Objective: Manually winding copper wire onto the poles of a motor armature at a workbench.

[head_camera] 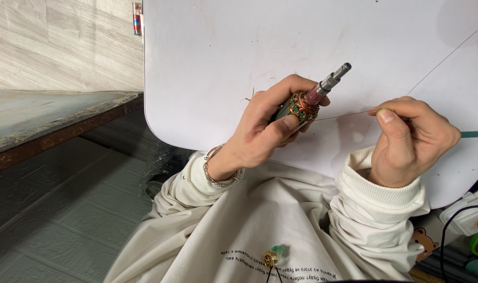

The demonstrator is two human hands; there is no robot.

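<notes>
My left hand grips a small motor rotor, a metal shaft with a copper wire winding and green insulation, held tilted over the white table. Its shaft end points up and to the right. My right hand is closed in a pinch to the right of it, thumb on top. A thin wire runs taut from the winding to that pinch. A bracelet circles my left wrist. Both sleeves are cream-coloured.
The white table has a rounded near-left corner. A low rusty-edged ledge lies to the left over a grey tiled floor. A white power strip with a black cable sits at the lower right. A dark object shows at the right edge.
</notes>
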